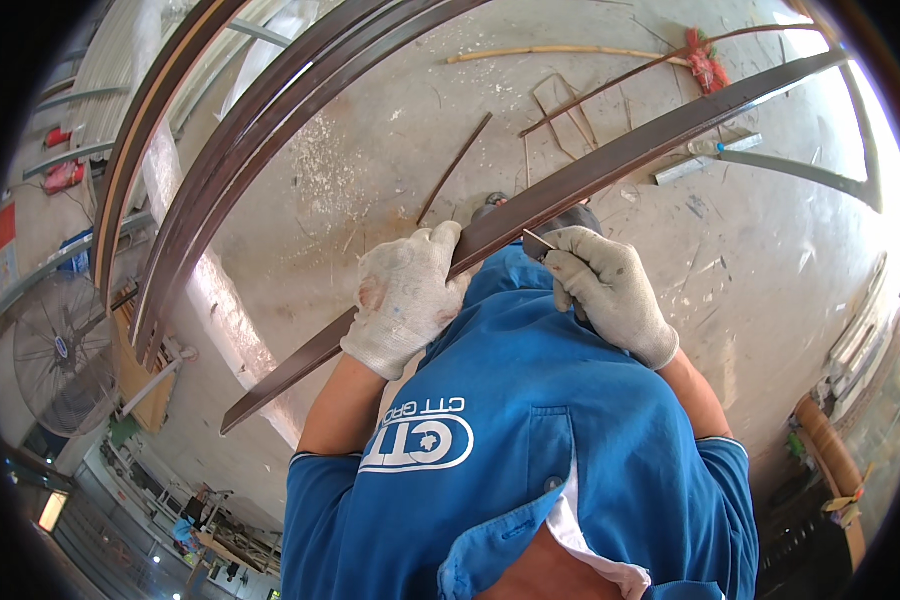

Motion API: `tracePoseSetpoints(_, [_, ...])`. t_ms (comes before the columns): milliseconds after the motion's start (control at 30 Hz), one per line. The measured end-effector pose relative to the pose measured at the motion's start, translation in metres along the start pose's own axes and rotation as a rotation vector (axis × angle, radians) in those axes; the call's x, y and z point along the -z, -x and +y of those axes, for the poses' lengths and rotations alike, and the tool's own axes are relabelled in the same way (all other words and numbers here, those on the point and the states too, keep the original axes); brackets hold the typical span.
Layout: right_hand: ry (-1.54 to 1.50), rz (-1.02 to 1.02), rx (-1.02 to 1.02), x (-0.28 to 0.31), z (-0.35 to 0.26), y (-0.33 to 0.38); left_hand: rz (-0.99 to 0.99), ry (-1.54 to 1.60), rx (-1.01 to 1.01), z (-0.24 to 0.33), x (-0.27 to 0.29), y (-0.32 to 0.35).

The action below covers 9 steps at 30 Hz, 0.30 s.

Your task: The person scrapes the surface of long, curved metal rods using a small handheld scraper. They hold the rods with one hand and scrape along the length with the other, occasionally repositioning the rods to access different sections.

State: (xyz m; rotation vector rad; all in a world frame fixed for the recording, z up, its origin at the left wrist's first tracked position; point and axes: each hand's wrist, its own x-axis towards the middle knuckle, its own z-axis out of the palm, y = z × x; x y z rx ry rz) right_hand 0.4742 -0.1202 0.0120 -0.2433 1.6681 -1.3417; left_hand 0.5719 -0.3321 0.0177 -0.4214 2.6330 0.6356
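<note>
A long dark brown trim strip (620, 165) runs slantwise in front of my body, from low on the left to far on the right. My left hand (405, 295), in a pale, stained work glove, is closed around it left of its middle. Close to the strip's near edge is my gloved right hand (610, 290), its fingers pinched on a small dark tool with a thin, pale tip (538, 239). The tip sits beside the strip's edge; whether it touches cannot be made out. Fingers hide most of the tool.
Several similar brown strips (245, 125) stretch along the left, above a plastic-wrapped bundle (225, 310). A standing fan (65, 350) is farther left. On the concrete floor lie a thin dark rod (455, 168), a bamboo pole (560, 50) and a metal channel (705, 160).
</note>
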Motion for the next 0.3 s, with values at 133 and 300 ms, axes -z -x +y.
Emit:
tracePoseSetpoints(133, [-0.042,0.023,0.059,-0.0024,0.0082,-0.0001,0.003,-0.003,-0.002,-0.0007,-0.0008,0.0000])
tracePoseSetpoints(300, [-0.046,-0.003,0.033,0.0016,0.0083,-0.0001,0.005,-0.031,-0.008,-0.0005,-0.0014,0.0002])
